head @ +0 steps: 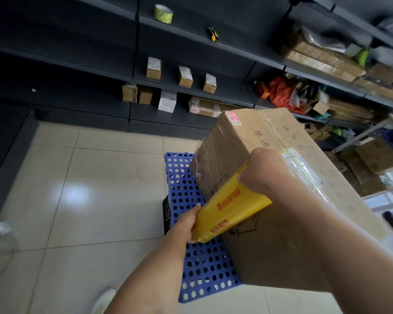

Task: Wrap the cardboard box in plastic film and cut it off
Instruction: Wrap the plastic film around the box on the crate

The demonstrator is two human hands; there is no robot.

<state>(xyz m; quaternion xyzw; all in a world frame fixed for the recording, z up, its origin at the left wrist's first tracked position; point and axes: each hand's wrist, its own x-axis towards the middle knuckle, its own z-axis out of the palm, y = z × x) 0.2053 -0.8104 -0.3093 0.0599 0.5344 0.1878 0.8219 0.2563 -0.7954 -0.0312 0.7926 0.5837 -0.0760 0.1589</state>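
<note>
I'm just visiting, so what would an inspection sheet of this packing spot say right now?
Surface: blue perforated pallet on the tiled floor.
Job's things: cardboard box on the pallet, film on its far side; yellow film roll against it.
Clutter: tape roll and yellow cutter on the shelves.
Grippers: left hand and right hand grip the roll's ends.
Cables: thin cord on the floor.
Surroundings: small boxes on the shelves.

Soft overhead light leaves a pale glare patch on the glossy floor tiles (77, 191), left of the blue pallet (191, 189); dark shelves (77, 53) behind it bow and blur toward the frame edges.
</note>
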